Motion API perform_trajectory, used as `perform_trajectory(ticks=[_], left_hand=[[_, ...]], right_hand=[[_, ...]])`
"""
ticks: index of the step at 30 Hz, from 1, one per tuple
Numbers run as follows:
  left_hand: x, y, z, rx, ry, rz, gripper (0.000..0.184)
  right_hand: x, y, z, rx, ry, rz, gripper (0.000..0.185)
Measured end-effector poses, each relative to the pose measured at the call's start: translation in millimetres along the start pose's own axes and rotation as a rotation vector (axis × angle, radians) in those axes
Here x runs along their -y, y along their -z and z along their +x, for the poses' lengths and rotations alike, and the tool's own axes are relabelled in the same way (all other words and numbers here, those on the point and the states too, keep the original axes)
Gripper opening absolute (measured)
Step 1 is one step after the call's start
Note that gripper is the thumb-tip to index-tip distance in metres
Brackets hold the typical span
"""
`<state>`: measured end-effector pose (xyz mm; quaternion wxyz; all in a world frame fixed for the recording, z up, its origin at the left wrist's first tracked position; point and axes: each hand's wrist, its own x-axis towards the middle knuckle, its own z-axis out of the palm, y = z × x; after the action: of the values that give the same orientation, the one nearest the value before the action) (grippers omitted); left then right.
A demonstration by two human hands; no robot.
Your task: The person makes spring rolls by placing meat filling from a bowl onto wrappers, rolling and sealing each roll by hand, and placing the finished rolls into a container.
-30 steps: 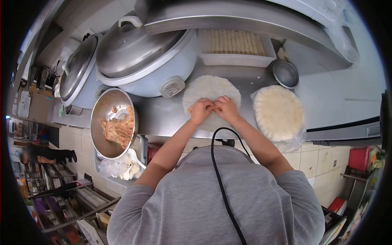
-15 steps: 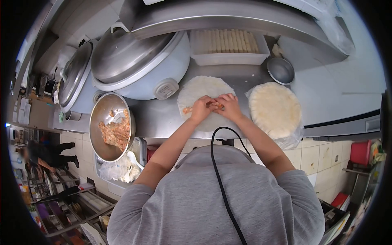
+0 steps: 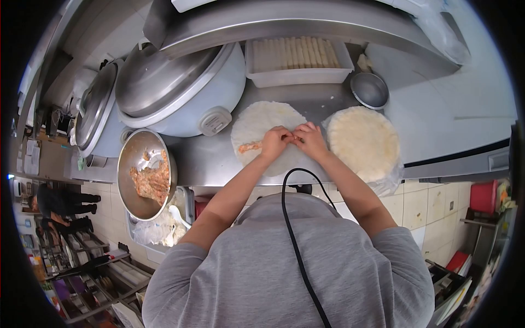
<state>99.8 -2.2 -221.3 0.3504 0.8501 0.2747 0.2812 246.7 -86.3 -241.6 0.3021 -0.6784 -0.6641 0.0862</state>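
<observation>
A round, pale, thin wrapper (image 3: pixel 262 117) lies on the steel counter in front of me. Orange-pink minced filling (image 3: pixel 250 147) forms a line across its left part. Over the filling's right end, my left hand (image 3: pixel 276 141) has its fingers bent together in a pinch. My right hand (image 3: pixel 309 139) meets it fingertip to fingertip, also pinching, near the wrapper's right edge. A little filling seems to sit between the fingertips, mostly hidden. Right of my hands is a stack of round wrappers (image 3: pixel 365 143) on plastic. A steel bowl (image 3: pixel 124 180) at the left holds more filling.
Two large lidded cookers (image 3: pixel 183 112) stand at the back left. A white tray of pale rolls (image 3: pixel 301 77) and a small metal bowl (image 3: pixel 369 91) are at the back. A steel shelf (image 3: pixel 306 30) overhangs the counter. Another person (image 3: pixel 63 202) is far left.
My hands have shifted right along the filling, and more of its left end now shows. The whole view has swung slightly, moving the counter items left.
</observation>
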Motion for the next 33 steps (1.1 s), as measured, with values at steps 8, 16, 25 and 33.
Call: perform_trajectory(ticks=[8, 16, 25, 33], left_hand=[[-1, 2, -1, -0.002, -0.035, 0.009, 0.010], [-2, 26, -19, 0.015, -0.066, 0.157, 0.045], [46, 95, -67, 0.004, 0.126, 0.128, 0.063], [54, 108, -75, -0.045, 0.091, 0.074, 0.048]], right_hand=[[-1, 17, -1, -0.100, 0.022, 0.094, 0.013], [-2, 26, 2, -0.114, -0.018, 0.037, 0.015], [-1, 38, 9, 0.176, 0.034, -0.018, 0.033], [8, 52, 45, 0.125, -0.080, 0.175, 0.036]])
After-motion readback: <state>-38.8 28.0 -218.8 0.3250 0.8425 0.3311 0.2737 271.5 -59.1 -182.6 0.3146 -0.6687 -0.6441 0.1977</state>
